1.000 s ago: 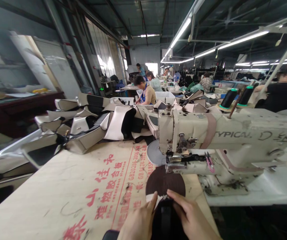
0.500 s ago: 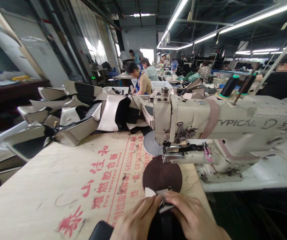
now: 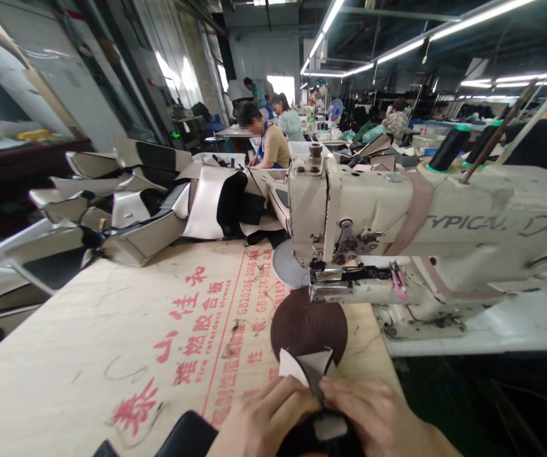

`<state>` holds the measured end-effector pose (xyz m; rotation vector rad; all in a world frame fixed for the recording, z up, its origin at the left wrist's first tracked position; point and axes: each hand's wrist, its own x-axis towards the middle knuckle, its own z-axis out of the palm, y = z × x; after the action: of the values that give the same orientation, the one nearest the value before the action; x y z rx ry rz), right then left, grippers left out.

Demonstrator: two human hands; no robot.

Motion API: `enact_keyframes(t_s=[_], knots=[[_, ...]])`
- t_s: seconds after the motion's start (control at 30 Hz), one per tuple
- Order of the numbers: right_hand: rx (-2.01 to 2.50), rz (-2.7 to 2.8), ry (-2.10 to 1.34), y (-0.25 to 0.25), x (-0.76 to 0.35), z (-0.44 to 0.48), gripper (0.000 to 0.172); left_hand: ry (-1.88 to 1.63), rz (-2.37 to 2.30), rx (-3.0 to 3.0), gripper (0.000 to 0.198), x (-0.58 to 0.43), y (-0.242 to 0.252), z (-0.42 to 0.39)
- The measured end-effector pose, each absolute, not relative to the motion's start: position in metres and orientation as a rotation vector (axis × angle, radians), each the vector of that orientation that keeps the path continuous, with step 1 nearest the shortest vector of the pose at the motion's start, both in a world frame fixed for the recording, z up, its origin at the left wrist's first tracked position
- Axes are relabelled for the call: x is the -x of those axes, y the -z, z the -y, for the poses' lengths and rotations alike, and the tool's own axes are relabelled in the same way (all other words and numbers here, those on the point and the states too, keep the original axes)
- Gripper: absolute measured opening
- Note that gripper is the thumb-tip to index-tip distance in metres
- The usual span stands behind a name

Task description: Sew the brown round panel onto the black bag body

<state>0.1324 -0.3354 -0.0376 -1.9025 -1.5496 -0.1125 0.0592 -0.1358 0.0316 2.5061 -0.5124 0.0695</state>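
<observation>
At the bottom edge, my left hand (image 3: 266, 416) and my right hand (image 3: 373, 419) press together on a dark fabric piece (image 3: 318, 431) with a pale lining flap (image 3: 304, 368) sticking up between the thumbs. Both hands have their fingers closed on it. The flap lies just in front of a round dark brown pad (image 3: 308, 325) on the plywood table (image 3: 112, 355). Behind the pad is the needle end of a cream sewing machine (image 3: 397, 228).
A heap of cream and black sewn covers (image 3: 150, 203) fills the table's far left. Black thread cones (image 3: 449, 149) stand behind the machine. Several people sit at benches further back (image 3: 266, 136). The table's right edge drops off beside the machine base (image 3: 468, 330).
The view has tilted down and drifted closer. My hands have drawn together lower in the picture, and the pale flap now stands up more between my thumbs.
</observation>
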Motion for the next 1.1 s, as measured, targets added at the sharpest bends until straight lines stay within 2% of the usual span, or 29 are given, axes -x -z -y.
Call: enact_keyframes(t_s=[0.07,0.13,0.23,0.37,0.63,0.83,1.1], knots=[[1.887,1.554,0.186,0.039,-0.133,0.334,0.049,-0.133,0.446,-2.539,0.019,-0.06,-0.025,0.142],[1.868,1.544,0.193,0.039,-0.133,0.333,0.048,-0.088,0.32,-2.523,0.027,-0.064,-0.02,0.148],[1.844,1.5,0.055,0.04,-0.135,0.333,0.041,0.098,0.08,-2.369,0.033,-0.073,-0.019,0.151],[1.848,1.4,-0.074,0.041,-0.137,0.333,0.032,0.289,-0.042,-2.195,0.028,-0.087,-0.02,0.145],[1.959,1.206,-0.042,0.044,-0.139,0.329,0.011,0.266,-0.173,-2.227,0.026,-0.093,-0.017,0.141],[2.018,1.357,0.128,0.031,-0.138,0.324,0.028,0.216,-0.259,-2.151,0.026,-0.092,-0.013,0.141],[1.946,1.408,-0.042,0.014,-0.144,0.316,0.018,0.198,-0.291,-2.071,0.029,-0.092,-0.001,0.143]])
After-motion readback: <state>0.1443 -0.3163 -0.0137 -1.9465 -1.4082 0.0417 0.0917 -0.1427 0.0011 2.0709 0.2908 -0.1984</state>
